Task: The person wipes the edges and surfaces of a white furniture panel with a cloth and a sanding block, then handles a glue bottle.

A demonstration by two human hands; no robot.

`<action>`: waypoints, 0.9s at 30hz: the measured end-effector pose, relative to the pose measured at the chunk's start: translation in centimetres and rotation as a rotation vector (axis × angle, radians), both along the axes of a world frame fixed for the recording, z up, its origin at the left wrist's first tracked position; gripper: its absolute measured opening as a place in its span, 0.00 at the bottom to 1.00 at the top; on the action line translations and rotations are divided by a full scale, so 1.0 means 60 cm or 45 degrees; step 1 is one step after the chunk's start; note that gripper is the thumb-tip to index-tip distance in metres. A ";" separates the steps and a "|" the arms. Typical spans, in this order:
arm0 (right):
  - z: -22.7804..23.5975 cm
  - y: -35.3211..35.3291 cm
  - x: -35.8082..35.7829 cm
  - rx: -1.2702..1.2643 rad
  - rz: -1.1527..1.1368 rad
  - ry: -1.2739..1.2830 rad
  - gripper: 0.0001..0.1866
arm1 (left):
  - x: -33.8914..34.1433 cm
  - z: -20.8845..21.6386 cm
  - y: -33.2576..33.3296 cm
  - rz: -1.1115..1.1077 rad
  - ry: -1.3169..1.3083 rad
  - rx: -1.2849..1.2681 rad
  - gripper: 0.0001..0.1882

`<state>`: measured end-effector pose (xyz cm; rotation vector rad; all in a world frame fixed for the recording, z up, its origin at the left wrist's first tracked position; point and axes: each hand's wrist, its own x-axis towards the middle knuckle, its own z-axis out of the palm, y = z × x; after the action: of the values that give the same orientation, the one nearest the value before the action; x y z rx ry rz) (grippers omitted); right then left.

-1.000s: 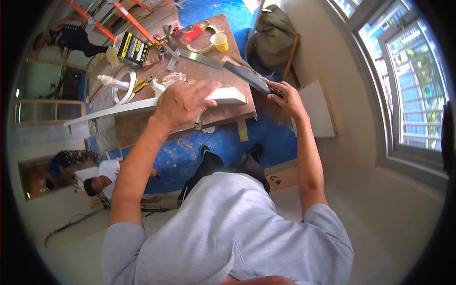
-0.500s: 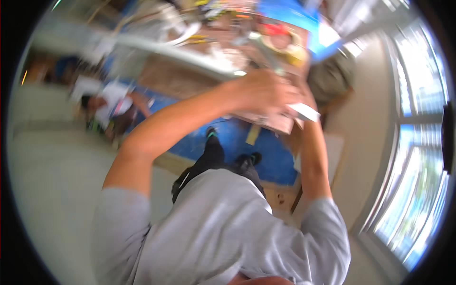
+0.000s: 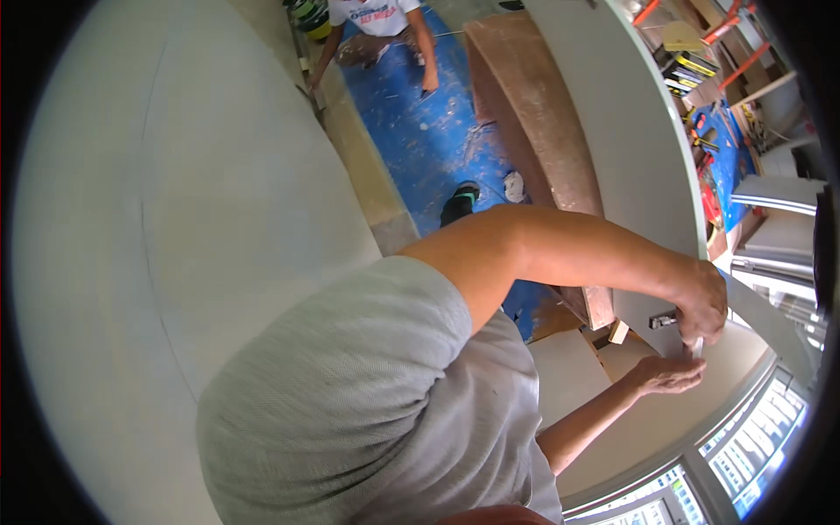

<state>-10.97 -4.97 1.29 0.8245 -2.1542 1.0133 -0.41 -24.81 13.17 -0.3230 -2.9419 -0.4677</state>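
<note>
My left hand (image 3: 703,302) reaches across to the right, its fingers closed on a small white piece (image 3: 696,348) whose kind I cannot make out. The hand is by the end of a long pale panel (image 3: 626,131), beside a metal cabinet hinge (image 3: 662,321) on that panel. Just below, my right hand (image 3: 669,376) is turned up with its fingers stretched out. Its fingertips are close to the white piece; whether they touch it I cannot tell.
A brown wooden box-like bench (image 3: 551,114) stands left of the panel. A person (image 3: 376,22) crouches on the blue floor sheet (image 3: 394,114). Tools (image 3: 703,140) lie beyond the panel. A pale wall (image 3: 236,175) fills the left, and windows (image 3: 761,429) are at lower right.
My view has turned to the right and steadied. Both hands now appear at the right side, by the hinge. The white piece, blurred before, shows smaller between them.
</note>
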 end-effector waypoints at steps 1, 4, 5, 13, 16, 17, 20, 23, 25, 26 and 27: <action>-0.019 0.005 -0.010 0.071 -0.034 0.127 0.18 | 0.001 -0.001 -0.002 -0.014 0.011 -0.010 0.20; -0.026 -0.008 -0.003 -0.068 0.003 0.106 0.18 | 0.002 -0.021 -0.010 0.000 -0.020 0.004 0.23; -0.017 -0.015 0.007 -0.074 -0.005 0.159 0.19 | 0.009 -0.009 -0.011 -0.007 -0.054 0.020 0.23; 0.045 -0.057 0.073 -0.858 0.041 -0.815 0.26 | -0.008 -0.013 -0.011 -0.012 -0.106 0.043 0.21; 0.061 -0.076 0.092 -1.067 -0.053 -0.957 0.28 | -0.009 -0.008 -0.012 -0.009 -0.148 0.038 0.21; 0.056 -0.070 0.088 -1.092 0.096 -0.973 0.28 | -0.005 -0.005 -0.010 -0.001 -0.154 0.047 0.22; 0.019 -0.037 0.046 -1.156 0.488 -1.043 0.31 | 0.008 0.003 -0.012 0.018 -0.181 0.057 0.22; 0.010 -0.025 0.031 -1.176 0.597 -1.103 0.33 | 0.006 0.003 -0.014 -0.014 -0.195 0.072 0.22; 0.023 -0.018 0.037 -1.043 0.671 -1.165 0.34 | -0.002 -0.004 -0.019 -0.030 -0.168 0.064 0.20; 0.030 -0.021 0.042 -0.976 0.708 -1.195 0.35 | -0.005 -0.007 -0.021 -0.045 -0.148 0.047 0.20; 0.052 -0.026 0.064 -0.885 0.625 -1.062 0.34 | -0.011 -0.011 -0.015 -0.072 -0.131 0.032 0.20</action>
<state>-7.13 -6.51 4.42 0.6353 -1.9408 2.5252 -1.04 -25.72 12.49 -0.3915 -3.0305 -0.5442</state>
